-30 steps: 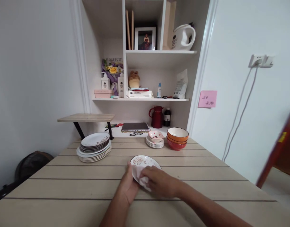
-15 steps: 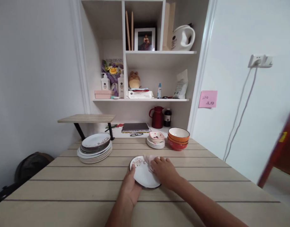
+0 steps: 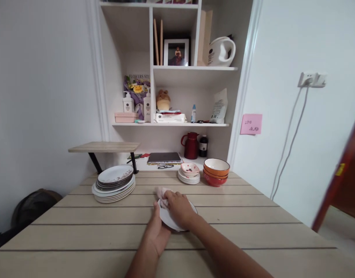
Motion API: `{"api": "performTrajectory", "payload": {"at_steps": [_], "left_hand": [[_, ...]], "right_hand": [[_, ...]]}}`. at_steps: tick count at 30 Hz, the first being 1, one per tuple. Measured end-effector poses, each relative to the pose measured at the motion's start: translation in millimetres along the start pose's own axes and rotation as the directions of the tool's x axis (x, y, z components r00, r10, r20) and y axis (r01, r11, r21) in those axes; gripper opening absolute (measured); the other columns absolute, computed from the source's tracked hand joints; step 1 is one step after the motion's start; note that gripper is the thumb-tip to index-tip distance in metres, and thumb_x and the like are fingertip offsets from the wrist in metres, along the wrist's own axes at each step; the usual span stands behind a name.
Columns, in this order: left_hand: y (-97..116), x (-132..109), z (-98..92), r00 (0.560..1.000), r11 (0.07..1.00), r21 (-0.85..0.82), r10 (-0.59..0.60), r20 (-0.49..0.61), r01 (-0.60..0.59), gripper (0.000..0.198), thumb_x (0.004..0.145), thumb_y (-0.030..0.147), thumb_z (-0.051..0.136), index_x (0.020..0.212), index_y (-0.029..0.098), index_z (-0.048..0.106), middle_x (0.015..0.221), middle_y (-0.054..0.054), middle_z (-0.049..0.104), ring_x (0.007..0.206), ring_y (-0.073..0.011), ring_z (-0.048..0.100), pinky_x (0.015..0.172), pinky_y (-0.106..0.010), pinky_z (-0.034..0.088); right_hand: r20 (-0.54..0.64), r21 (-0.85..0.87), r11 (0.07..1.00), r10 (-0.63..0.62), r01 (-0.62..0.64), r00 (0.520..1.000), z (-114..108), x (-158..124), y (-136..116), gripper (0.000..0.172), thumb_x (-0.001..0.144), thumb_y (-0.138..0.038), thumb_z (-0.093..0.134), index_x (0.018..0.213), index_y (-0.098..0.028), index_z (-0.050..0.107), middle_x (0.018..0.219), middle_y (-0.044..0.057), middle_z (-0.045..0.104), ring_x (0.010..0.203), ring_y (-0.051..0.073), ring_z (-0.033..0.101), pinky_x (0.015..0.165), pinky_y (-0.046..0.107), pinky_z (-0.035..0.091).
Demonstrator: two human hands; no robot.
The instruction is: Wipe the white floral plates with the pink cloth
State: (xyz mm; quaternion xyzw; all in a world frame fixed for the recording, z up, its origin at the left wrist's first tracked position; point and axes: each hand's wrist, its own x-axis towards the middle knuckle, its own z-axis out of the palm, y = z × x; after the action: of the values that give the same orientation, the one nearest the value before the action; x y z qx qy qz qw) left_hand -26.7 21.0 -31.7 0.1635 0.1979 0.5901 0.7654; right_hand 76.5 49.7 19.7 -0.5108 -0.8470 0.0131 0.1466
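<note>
1. While our left hand (image 3: 157, 229) steadies the white plate (image 3: 169, 221) by its left rim, our right hand (image 3: 179, 208) presses a pale cloth (image 3: 162, 196) onto it.
2. We have the plate around the middle of the tabletop (image 3: 238, 235) from side to side, well in from the far edge; whether its underside touches the wood we cannot tell.
3. Our left grip is partly closed, thumb at the rim and palm alongside; the fingers beneath are hidden. Our right fingers are curled over the bunched cloth, which pokes out past the plate's far left rim.
4. We judge the plate to be glazed ceramic: stiff, fairly light, smooth enough to slip and liable to chip. We would take hold at the rim, thumb above and fingers below. The cloth looks thin and soft, best gathered under the fingertips.
5. Near the tabletop's far left corner we see stacked plates (image 3: 113, 197); towards its far right corner, small dishes (image 3: 189, 177) stand just beside stacked bowls (image 3: 215, 175).
</note>
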Motion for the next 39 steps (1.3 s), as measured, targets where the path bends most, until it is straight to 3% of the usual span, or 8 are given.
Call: {"api": "performTrajectory", "payload": {"at_steps": [4,9,14,17,24,30,35,39], "left_hand": [[-1,-4,8.9,0.992,0.999,0.03,0.036,-0.123,-0.033,0.051,0.088,0.039,0.051,0.131,0.013,0.052,0.121,-0.017,0.066,0.114,-0.0279,0.061,0.104,-0.043,0.04],[-2,-12,17.2,0.983,0.997,0.07,0.051,-0.175,-0.039,0.052,0.086,0.039,0.056,0.128,0.009,0.053,0.12,-0.019,0.066,0.113,-0.0294,0.061,0.101,-0.044,0.042],[-2,-13,14.3,0.998,0.999,0.044,-0.012,-0.068,0.015,0.058,0.087,0.05,0.048,0.127,0.009,0.055,0.12,-0.02,0.066,0.116,-0.0295,0.059,0.103,-0.045,0.04],[-1,-11,11.6,1.0,0.999,0.031,-0.028,-0.013,0.028,0.059,0.087,0.053,0.047,0.128,0.012,0.055,0.124,-0.017,0.064,0.119,-0.0277,0.057,0.105,-0.042,0.039],[-2,-6,12.3,0.994,0.999,0.013,0.052,-0.091,-0.051,0.048,0.087,0.041,0.052,0.127,0.014,0.056,0.118,-0.016,0.068,0.114,-0.0267,0.061,0.103,-0.042,0.041],[-4,-11,16.4,0.985,0.997,0.013,0.079,-0.152,-0.078,0.045,0.085,0.031,0.058,0.127,0.015,0.055,0.117,-0.017,0.068,0.108,-0.0275,0.064,0.096,-0.043,0.047],[-2,-12,16.3,0.987,0.998,0.063,0.034,-0.16,-0.024,0.051,0.086,0.044,0.053,0.125,0.01,0.056,0.114,-0.019,0.069,0.108,-0.0288,0.064,0.097,-0.044,0.046],[1,-12,16.3,1.0,0.999,0.052,-0.013,-0.013,0.013,0.06,0.086,0.056,0.042,0.122,0.011,0.059,0.118,-0.018,0.067,0.114,-0.0288,0.06,0.1,-0.044,0.043]], "right_hand": [[0.003,-0.085,0.995,0.047,-0.046,0.999,-8,0,22,0.027,0.088,-0.018,0.043,0.111,-0.022,0.056,0.116,0.01,0.063,0.105,0.028,0.054,0.084,0.041,0.034],[0.058,-0.175,0.983,0.058,-0.047,0.997,-20,-36,48,0.023,0.085,-0.022,0.048,0.105,-0.018,0.06,0.11,0.013,0.064,0.102,0.03,0.055,0.082,0.04,0.036],[0.19,0.218,0.971,-0.14,0.097,0.972,-28,-54,38,0.016,0.087,-0.024,0.044,0.092,-0.019,0.058,0.096,0.006,0.066,0.085,0.018,0.057,0.072,0.028,0.039],[0.097,0.326,0.932,-0.203,0.161,0.974,-18,-34,16,0.017,0.087,-0.02,0.044,0.099,-0.02,0.055,0.102,0.005,0.065,0.089,0.017,0.056,0.076,0.026,0.039],[-0.019,-0.019,0.994,0.107,-0.108,0.994,1,20,-1,0.024,0.093,-0.026,0.038,0.115,-0.021,0.048,0.108,0.009,0.065,0.098,0.023,0.058,0.074,0.031,0.036],[0.037,-0.153,0.981,0.125,-0.118,0.991,-17,-17,37,0.023,0.087,-0.026,0.05,0.109,-0.021,0.054,0.107,0.013,0.065,0.1,0.028,0.059,0.078,0.036,0.037],[0.235,0.011,0.997,-0.076,0.076,0.969,-29,-49,45,0.022,0.082,-0.027,0.051,0.103,-0.023,0.056,0.101,0.007,0.065,0.088,0.022,0.059,0.069,0.029,0.036],[0.115,0.21,0.964,-0.19,0.163,0.975,-14,-35,19,0.021,0.083,-0.025,0.05,0.103,-0.02,0.054,0.105,0.007,0.062,0.095,0.021,0.054,0.076,0.029,0.036]]}}
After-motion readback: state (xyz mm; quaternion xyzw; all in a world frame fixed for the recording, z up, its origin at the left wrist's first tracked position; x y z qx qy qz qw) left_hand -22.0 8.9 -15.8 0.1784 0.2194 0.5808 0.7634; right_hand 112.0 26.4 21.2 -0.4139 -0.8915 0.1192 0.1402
